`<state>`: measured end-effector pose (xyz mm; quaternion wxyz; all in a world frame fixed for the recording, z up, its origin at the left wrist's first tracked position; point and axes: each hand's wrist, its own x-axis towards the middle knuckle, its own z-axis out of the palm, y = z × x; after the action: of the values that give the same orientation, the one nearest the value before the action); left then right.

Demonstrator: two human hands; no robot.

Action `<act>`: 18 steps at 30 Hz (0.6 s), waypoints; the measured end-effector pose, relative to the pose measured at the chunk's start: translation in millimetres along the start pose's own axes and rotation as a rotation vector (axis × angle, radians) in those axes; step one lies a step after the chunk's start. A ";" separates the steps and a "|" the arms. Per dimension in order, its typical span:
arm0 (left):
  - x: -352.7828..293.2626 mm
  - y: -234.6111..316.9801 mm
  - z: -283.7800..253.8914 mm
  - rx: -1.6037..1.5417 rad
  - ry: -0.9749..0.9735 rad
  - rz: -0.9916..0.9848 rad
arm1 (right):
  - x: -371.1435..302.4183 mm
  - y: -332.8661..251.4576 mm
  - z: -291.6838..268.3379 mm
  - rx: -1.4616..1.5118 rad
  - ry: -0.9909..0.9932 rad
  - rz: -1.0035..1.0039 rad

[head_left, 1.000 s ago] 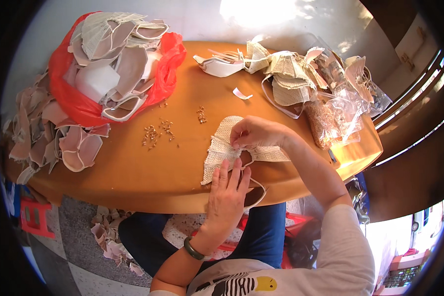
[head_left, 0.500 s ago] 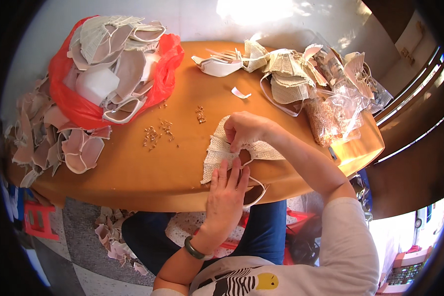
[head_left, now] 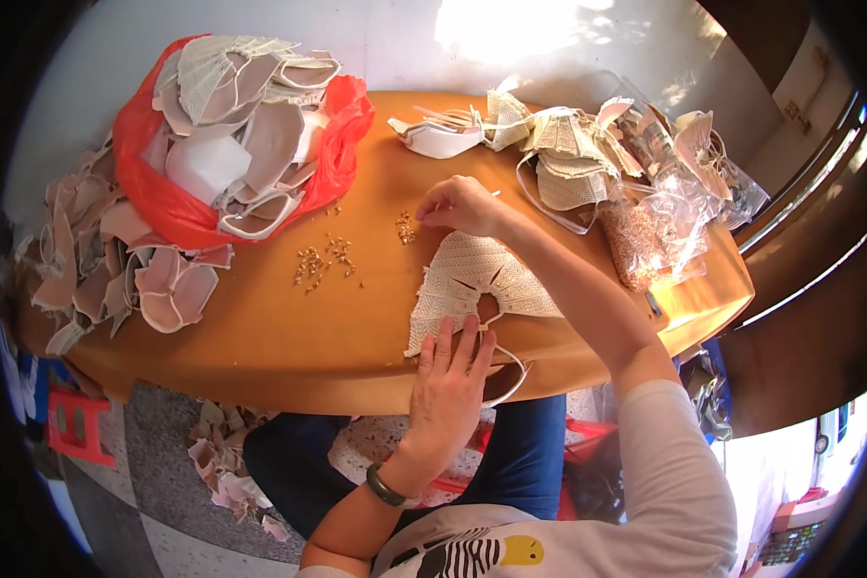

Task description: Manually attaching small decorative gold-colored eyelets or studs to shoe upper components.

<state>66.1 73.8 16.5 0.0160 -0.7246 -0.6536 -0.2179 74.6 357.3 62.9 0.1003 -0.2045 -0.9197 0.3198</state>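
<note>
A cream woven fabric piece (head_left: 450, 276), curved like a shoe upper, lies on the table before me. A thin white cord loop (head_left: 523, 371) hangs at its near side. My left hand (head_left: 448, 380) rests on its near edge, fingers stretched out flat. My right hand (head_left: 462, 205) is above and beyond its far edge, thumb and fingertips brought together. Those fingertips are beside a small pile of gold-coloured bits (head_left: 406, 228); whether they pinch one is too small to see. More loose gold bits (head_left: 324, 260) lie scattered to the left.
A red plastic bag (head_left: 342, 144) full of similar pieces stands at the far left, with a heap of pieces (head_left: 169, 289) beside it. Woven pieces (head_left: 564, 159) and a clear bag of gold bits (head_left: 631, 241) lie at the far right. The table's front edge (head_left: 289, 390) is close to me.
My right hand has left the woven piece and moved away from me to the small gold pile. My left hand stays on the piece. The view has shifted slightly.
</note>
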 end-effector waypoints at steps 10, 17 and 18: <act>-0.6 0.7 0.9 0.016 0.000 0.000 | 13.6 -6.9 8.0 -0.159 0.144 -0.174; -1.0 -0.7 1.4 -0.029 0.007 0.002 | -52.2 -40.4 -1.5 0.045 -0.130 -0.037; -0.6 0.0 1.7 -0.018 0.007 0.002 | -67.0 -44.7 -1.6 0.088 -0.189 0.014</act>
<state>66.7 73.7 14.7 0.0121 -0.7246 -0.6509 -0.2262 121.2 296.8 88.7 0.0200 -0.1752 -0.9086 0.3785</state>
